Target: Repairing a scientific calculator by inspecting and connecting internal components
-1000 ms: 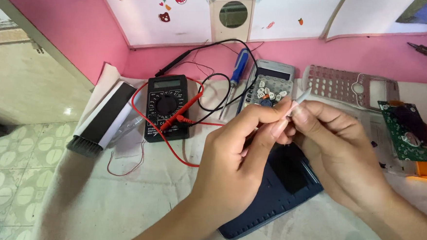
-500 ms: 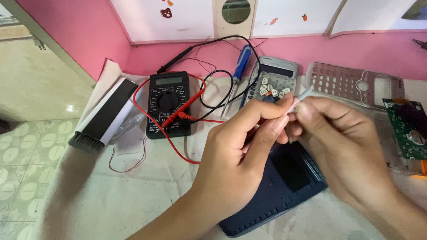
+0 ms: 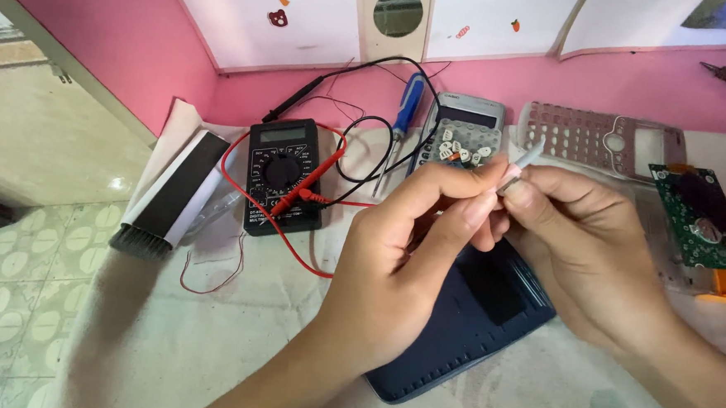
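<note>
Centre frame: left hand (image 3: 401, 264) & right hand (image 3: 592, 249) both pinch thin white strip (image 3: 524, 160); calculator casing (image 3: 473, 317) lies open below (keys loose, reassembly not done).

i'm seeing an evenly bright, daylit scene; soft light is coming in from the upper left, where the tiled floor (image 3: 10, 293) is catching a pale glare patch. shadows are staying soft: the left hand (image 3: 409, 264) and right hand (image 3: 592, 249) are casting a faint, diffuse shade onto the dark blue case (image 3: 473, 317) beneath them. the black multimeter (image 3: 283, 175) is looking sharp, its screen giving off a dull sheen. colours are reading saturated, the pink wall (image 3: 123, 42) especially. i'm noticing mild wide-angle bending toward the frame edges, slight softness on the forearms at the bottom, and no heavy motion blur.
</note>
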